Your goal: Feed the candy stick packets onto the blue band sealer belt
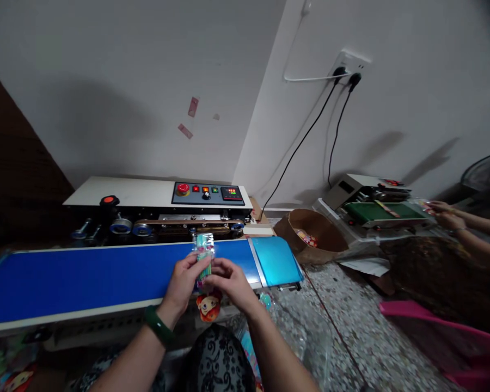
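Note:
A clear plastic packet (204,243) with green and pink contents is held upright between my two hands, over the blue conveyor belt (85,277) of a band sealing machine (147,190). My left hand (183,277) grips its left side, thumb across the front. My right hand (231,280) pinches its lower right side. The packet's top end points toward the sealing band and rollers. Just below my hands, at the belt's near edge, shows a cartoon head with red hair (209,306); whether it is joined to the packet is hard to tell.
A brown paper bag (314,239) with colourful packets inside stands right of the belt. Farther right, another person's hands (449,215) work at a second sealing machine with a green belt (386,214). A pink chair (445,337) stands on the speckled floor. Black cables (302,141) hang from a wall socket.

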`<state>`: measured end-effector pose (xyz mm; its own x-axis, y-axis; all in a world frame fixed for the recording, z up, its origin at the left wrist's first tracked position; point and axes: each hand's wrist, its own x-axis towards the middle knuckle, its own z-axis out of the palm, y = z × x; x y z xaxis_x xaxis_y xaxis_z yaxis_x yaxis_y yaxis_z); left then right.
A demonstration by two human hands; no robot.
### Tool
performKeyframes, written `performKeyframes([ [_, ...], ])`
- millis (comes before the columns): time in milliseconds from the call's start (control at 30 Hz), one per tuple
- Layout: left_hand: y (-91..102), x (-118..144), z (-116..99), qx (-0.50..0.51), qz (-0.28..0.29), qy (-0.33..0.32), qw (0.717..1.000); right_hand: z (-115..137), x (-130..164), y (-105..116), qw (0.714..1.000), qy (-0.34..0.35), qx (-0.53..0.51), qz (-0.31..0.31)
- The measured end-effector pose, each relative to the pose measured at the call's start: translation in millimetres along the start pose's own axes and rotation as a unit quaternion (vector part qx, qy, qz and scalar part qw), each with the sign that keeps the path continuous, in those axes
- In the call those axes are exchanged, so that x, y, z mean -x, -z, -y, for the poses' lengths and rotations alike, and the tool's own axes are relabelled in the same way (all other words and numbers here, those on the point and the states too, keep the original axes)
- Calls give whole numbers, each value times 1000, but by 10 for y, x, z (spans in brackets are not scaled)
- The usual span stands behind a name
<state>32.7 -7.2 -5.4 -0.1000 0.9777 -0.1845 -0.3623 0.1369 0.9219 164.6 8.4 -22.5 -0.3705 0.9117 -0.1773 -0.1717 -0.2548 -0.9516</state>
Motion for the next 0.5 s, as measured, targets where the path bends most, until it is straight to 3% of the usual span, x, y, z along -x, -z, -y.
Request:
performKeyframes([
  [200, 28, -36, 45, -55, -32, -35, 997, -94, 59, -15, 1000, -3, 18, -24],
  [333, 9, -22, 72, 7, -3, 24, 1000, -152, 154, -40, 998, 37, 52, -5],
  [433, -7, 0, 57, -17, -2, 58, 998, -168, 209, 37, 996, 37, 46, -59],
  [500, 1, 11, 33, -61, -1, 63, 996, -120, 195, 228, 991, 24, -3, -130],
])
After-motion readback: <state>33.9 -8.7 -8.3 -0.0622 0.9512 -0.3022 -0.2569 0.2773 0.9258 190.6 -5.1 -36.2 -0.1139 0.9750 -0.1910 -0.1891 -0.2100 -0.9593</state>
